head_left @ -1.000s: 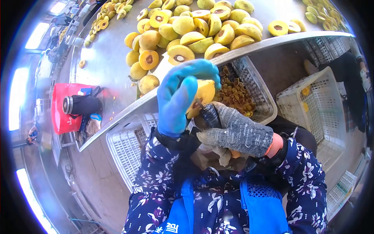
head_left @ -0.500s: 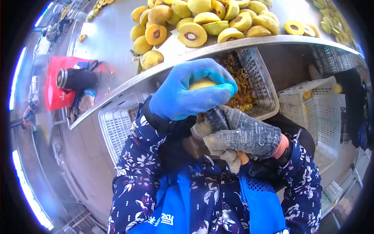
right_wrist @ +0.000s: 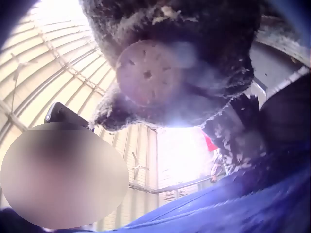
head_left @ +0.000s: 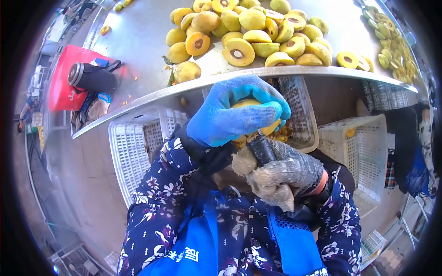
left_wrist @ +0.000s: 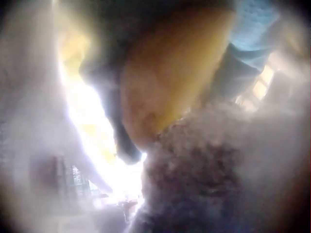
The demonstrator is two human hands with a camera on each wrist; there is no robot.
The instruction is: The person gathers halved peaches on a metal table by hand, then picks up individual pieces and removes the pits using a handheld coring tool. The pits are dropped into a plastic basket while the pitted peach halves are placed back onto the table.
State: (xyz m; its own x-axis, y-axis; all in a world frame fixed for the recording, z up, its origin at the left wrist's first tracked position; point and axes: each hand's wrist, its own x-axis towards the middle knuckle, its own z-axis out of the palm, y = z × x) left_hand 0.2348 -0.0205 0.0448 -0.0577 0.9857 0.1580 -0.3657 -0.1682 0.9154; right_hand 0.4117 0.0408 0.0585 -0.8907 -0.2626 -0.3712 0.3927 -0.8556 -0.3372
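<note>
My left hand [head_left: 221, 115], in a blue glove, curls round a yellow peach half [head_left: 246, 104]. Most of that fruit is covered by the fingers in the head view; its rounded side [left_wrist: 167, 73] fills the middle of the left wrist view. Just below, my right hand [head_left: 292, 171] in a grey knit glove grips a pitting tool by its black-wrapped handle [head_left: 262, 151]. The tool's upper end meets the underside of the peach, and its tip is hidden there. In the right wrist view the dark, worn glove [right_wrist: 209, 43] surrounds a round, pale disc [right_wrist: 147, 73].
Whole and halved peaches [head_left: 252, 19] are heaped on the metal table [head_left: 147, 41], whose edge runs just beyond my hands. White crates [head_left: 133, 147] stand below on both sides. A crate of scraps [head_left: 306, 117] sits under the edge. A black flask [head_left: 94, 77] lies by a red bag [head_left: 60, 89].
My left hand has turned over and closed round the peach half, hiding the cut face that showed earlier. The right hand has tilted, still gripping the tool. The head view has shifted.
</note>
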